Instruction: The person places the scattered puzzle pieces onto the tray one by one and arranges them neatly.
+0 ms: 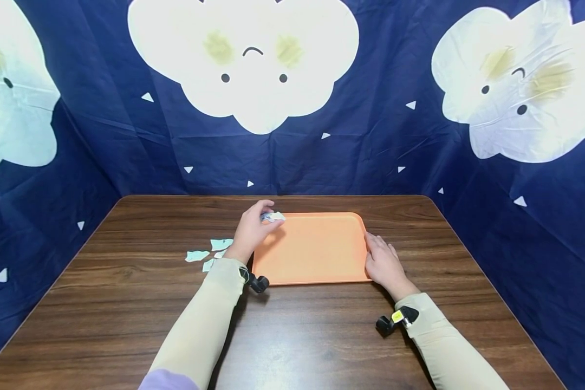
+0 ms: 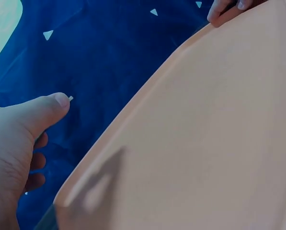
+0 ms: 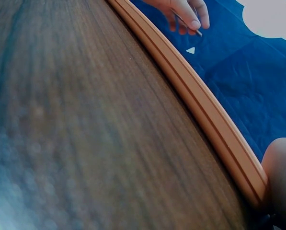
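Note:
Between thumb and fingers, my left hand (image 1: 253,230) pinches a small pale puzzle piece (image 1: 273,216) above the far left corner of the orange tray (image 1: 317,249). Only the thin edge of that piece (image 3: 199,33) shows in the right wrist view. My right hand (image 1: 385,265) rests against the tray's right rim, its fingers fairly straight in the head view. In the left wrist view its fingertips (image 2: 219,12) touch the rim. Several pale green puzzle pieces (image 1: 197,255) lie on the table left of the tray, partly hidden by my left wrist.
The brown wooden table (image 1: 322,336) carries the tray and the loose pieces. A dark blue cloth (image 1: 292,162) with white clouds hangs behind the table and at both sides. Black wrist cameras are strapped to both wrists.

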### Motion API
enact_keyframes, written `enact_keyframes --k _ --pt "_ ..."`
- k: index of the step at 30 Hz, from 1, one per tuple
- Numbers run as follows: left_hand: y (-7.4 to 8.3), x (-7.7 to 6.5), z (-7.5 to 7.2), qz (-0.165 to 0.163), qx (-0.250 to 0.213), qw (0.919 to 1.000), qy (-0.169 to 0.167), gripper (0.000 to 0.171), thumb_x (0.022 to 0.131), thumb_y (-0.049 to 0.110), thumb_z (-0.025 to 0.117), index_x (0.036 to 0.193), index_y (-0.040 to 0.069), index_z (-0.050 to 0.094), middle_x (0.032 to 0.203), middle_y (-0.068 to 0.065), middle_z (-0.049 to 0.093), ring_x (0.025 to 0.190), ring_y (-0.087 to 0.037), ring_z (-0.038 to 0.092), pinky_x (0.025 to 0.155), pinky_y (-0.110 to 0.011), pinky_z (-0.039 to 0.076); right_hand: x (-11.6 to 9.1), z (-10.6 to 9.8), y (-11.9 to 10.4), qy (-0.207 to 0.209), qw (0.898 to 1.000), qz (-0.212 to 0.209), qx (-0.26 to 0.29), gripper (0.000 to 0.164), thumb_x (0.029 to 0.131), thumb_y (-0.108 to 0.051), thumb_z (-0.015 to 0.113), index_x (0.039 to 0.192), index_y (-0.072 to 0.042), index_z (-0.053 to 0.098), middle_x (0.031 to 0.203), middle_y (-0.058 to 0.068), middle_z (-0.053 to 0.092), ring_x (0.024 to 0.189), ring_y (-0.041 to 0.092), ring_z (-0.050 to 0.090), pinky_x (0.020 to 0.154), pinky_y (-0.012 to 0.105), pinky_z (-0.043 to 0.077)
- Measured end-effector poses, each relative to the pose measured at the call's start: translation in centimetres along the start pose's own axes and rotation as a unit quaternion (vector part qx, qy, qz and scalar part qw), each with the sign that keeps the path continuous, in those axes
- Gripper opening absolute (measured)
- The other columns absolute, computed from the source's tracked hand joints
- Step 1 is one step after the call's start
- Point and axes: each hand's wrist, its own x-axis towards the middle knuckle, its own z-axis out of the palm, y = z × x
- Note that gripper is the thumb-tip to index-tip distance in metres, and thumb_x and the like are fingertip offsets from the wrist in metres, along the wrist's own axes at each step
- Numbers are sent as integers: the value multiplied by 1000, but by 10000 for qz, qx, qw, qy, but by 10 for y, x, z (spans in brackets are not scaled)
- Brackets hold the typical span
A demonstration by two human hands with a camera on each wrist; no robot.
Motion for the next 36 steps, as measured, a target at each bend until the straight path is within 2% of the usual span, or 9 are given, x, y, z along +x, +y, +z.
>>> enact_keyframes --k 6,9,16,25,36 --pt "3 1 8 98 282 9995 -80 54 85 31 83 130 12 60 115 -5 70 110 -25 62 98 -42 45 0 0 0 -26 10000 9 0 52 100 -8 42 149 8 41 152 25 44 143 47 36 114 66 22" --pt "4 1 12 104 220 9997 -53 55 85 30 83 131 10 60 116 -7 70 111 -25 63 99 -42 46 0 0 -1 -54 10000 38 9 51 100 -8 42 149 8 40 152 25 43 143 46 35 115 65 22" --pt "3 1 21 -67 -30 10000 18 55 85 30 83 130 9 60 114 -8 71 106 -25 65 95 -41 49 0 0 -2 -67 10000 50 3 52 100 -8 41 149 8 40 153 25 43 143 46 35 115 65 22" --pt "1 1 31 -282 24 9996 -77 58 85 28 83 132 4 58 115 -12 70 105 -28 66 94 -43 50 0 0 -4 -93 9999 73 10 52 101 -9 41 150 8 39 153 25 42 144 46 34 115 65 21" --pt "3 1 36 -314 496 9978 -306 58 84 32 84 130 6 59 113 -10 71 106 -27 65 96 -43 49 0 -1 -2 -67 10000 72 15 52 100 -9 41 149 8 40 153 26 42 144 46 34 115 64 21"
